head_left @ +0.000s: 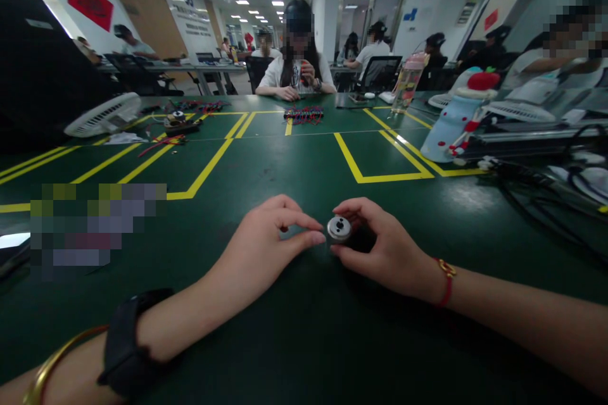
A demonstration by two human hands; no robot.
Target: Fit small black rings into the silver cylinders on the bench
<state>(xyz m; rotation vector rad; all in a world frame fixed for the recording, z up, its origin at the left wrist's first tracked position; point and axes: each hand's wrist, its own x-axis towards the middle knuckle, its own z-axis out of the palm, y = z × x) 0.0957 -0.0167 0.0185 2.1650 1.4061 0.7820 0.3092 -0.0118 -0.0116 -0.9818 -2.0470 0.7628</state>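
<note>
A small, round silver metal part (339, 228) with dark holes in its face sits just above the green table (266, 164) or on it; I cannot tell which. My right hand (380, 237) curls around this part, thumb below and fingers above and behind. From the left, my left hand (280, 228) reaches up close to its edge, thumb and forefinger pinched together. Whether anything tiny is between those fingertips cannot be made out.
Yellow tape marks the table. Red and black wired parts (304, 115) lie at the far side, before a seated person (297, 63). A white fan (102, 115) is at left. At right are a blue bottle (444, 123) and black cables (527, 193).
</note>
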